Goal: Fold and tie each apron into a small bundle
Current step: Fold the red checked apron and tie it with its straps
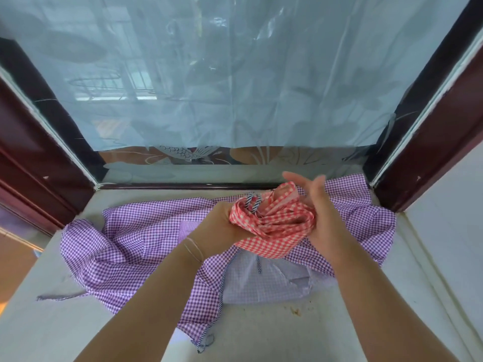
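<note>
Two hands are working the red checked apron (271, 226), bunched just above the purple checked apron (136, 244): your left hand (222, 226) is gripping its near side, your right hand (318, 207) is pressing straight-fingered against its far side.

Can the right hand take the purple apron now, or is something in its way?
Probably not yet: the right hand presses flat against the red checked bundle, which the left hand grips above the purple apron.

A pale ledge (78, 322) bears a spread purple checked apron (136, 239).
</note>
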Available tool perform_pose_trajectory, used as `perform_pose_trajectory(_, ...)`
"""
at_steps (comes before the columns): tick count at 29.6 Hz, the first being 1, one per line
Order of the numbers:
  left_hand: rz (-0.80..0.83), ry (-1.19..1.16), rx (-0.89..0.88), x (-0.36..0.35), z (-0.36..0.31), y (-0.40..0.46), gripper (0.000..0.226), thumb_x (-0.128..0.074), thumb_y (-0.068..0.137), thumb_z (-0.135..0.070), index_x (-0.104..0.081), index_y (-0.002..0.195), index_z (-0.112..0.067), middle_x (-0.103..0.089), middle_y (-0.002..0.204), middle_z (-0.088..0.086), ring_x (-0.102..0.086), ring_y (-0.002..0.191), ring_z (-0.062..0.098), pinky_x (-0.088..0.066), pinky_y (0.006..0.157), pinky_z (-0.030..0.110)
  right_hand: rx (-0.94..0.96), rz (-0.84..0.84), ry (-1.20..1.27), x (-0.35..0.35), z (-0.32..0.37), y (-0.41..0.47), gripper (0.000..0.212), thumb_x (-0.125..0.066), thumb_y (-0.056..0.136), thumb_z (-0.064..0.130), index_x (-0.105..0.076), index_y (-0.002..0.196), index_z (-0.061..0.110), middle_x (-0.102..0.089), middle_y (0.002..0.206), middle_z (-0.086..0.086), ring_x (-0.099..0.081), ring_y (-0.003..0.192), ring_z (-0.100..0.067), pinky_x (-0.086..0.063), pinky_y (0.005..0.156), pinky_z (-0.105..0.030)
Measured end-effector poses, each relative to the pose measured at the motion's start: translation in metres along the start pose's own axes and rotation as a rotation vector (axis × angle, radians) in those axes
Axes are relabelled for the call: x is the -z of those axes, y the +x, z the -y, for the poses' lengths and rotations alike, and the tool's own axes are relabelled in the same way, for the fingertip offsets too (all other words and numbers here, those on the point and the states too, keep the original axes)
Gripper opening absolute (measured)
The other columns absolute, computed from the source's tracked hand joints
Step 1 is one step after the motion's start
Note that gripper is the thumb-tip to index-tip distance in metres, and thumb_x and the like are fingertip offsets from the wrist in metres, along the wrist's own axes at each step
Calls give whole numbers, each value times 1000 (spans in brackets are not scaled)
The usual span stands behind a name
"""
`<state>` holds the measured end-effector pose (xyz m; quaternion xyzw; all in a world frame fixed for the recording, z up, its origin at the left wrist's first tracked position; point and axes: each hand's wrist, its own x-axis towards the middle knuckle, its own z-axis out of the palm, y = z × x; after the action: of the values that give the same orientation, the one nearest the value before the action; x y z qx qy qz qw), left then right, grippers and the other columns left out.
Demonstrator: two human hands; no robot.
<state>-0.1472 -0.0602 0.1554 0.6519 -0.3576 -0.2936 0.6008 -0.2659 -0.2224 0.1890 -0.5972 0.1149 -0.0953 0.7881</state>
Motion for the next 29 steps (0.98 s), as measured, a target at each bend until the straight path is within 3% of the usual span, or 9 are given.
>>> perform_pose_trajectory(2,39,114,-133,1,-2,1,26,-77,77,-6,-77,94,-25,-74,89,0,-70,86,16,-56,77,32,-52,74,-29,3,15,4,64,-65,77,54,-53,129,18,-68,113,-15,-66,105,-32,-56,86,-43)
perform_pose_trajectory(4,-4,360,-355,1,-4,4,18,-76,78,-16,-74,93,-6,-72,94,2,-68,88,16,-56,78,35,-21,-3,36,2,24,10,30,-64,79,23,-66,108,15,-73,98,-14,-71,91,-27,-58,76,-37)
perform_pose_trajectory(6,-138,585,-512,3,-4,7,26,-71,77,-29,-75,87,-6,-70,95,-4,-64,88,11,-54,77,33,59,-74,97,3,30,13,17,-68,73,16,-74,89,16,-74,85,-12,-70,77,-22,-57,69,-31)
perform_pose_trajectory(10,-366,877,-742,13,1,13,37,-62,87,-47,-75,87,-12,-72,98,0,-62,98,17,-47,91,33,197,-93,57,8,41,14,26,-72,66,24,-75,90,15,-74,87,-11,-70,74,-22,-57,70,-30)
perform_pose_trajectory(14,-472,1006,-928,18,-4,16,38,-53,95,-44,-74,88,-12,-73,97,4,-60,102,20,-42,97,31,266,-118,10,8,52,14,34,-72,64,23,-71,95,11,-74,88,-10,-71,82,-23,-58,74,-31)
perform_pose_trajectory(19,-618,1090,-992,25,-7,23,26,-61,93,-32,-72,85,-10,-74,94,7,-64,97,23,-47,92,37,339,-73,53,10,58,18,21,-60,81,8,-67,100,9,-70,78,-6,-69,81,-20,-56,81,-33)
perform_pose_trajectory(24,-689,1173,-1065,29,-11,28,9,-66,91,-25,-63,92,-16,-74,96,6,-63,98,22,-47,93,36,348,-34,154,7,56,22,20,-54,86,10,-63,104,10,-64,75,-6,-67,79,-21,-54,82,-34)
perform_pose_trajectory(29,-710,1253,-1108,33,-10,33,8,-67,90,-19,-61,94,-16,-74,96,6,-62,101,22,-48,93,39,302,-8,250,6,57,24,23,-55,85,11,-63,106,12,-54,68,-5,-61,71,-19,-55,79,-35)
